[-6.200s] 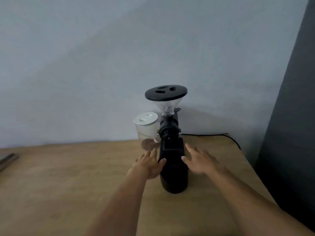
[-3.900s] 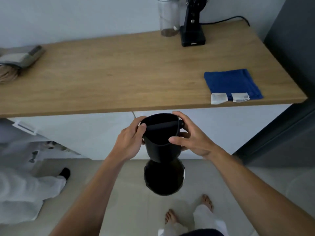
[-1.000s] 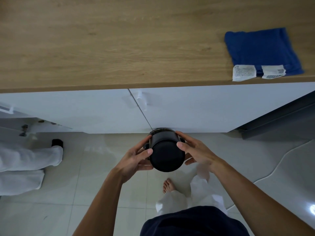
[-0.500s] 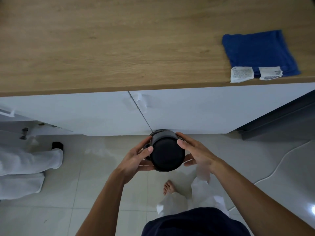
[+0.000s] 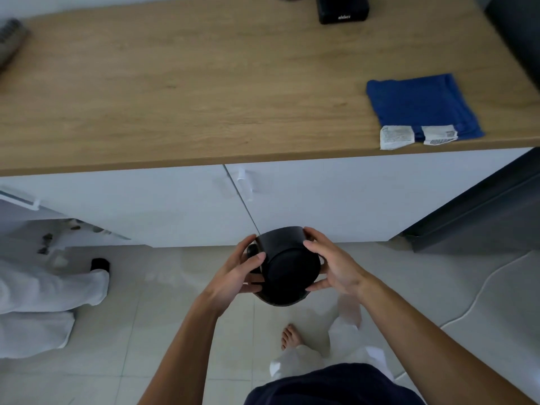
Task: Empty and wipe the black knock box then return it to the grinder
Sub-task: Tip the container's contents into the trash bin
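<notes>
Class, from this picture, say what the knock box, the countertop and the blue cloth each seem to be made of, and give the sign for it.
Knock box: probably matte black plastic or rubber; dull, even surface.
Countertop: wood or wood-look laminate; visible grain, satin finish.
Blue cloth: woven or knit fabric; soft folds, sewn white tags.

Knock box (image 5: 287, 270) now tipped further (base toward camera).

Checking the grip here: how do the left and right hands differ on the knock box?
The left hand has its thumb lying onto the box's round bottom; the right hand keeps its fingers on the side wall and bottom edge. The left hand sits beside a knob on the knock box; the right side shows no knob. Both hold the tipped box over the floor.
</notes>
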